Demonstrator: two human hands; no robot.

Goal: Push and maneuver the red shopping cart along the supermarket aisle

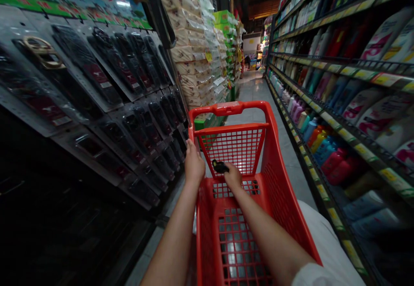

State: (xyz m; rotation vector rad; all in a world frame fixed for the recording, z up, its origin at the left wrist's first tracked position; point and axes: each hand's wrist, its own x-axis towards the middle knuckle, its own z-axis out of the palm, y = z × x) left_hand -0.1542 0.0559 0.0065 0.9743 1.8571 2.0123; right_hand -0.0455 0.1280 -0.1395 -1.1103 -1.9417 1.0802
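Note:
A red plastic shopping cart [234, 204] with grid walls stands directly in front of me. My left hand [194, 164] is closed on the upper left edge of its basket, with the fingers partly hidden. My right hand [234, 176] reaches over the inside of the basket. It is closed around a small black object [220, 166] with a yellowish-green ring at one end; the exact kind is too small to make out. Behind this object lies the cart's far grid panel [239, 146].
Packaged belts [127, 59] hang on a rack at the left. Past them, wrapped paper packs [186, 31] are stacked high. Shelves of bottles [323, 135] line the right side close to the cart. A tiled aisle [254, 85] runs ahead between them.

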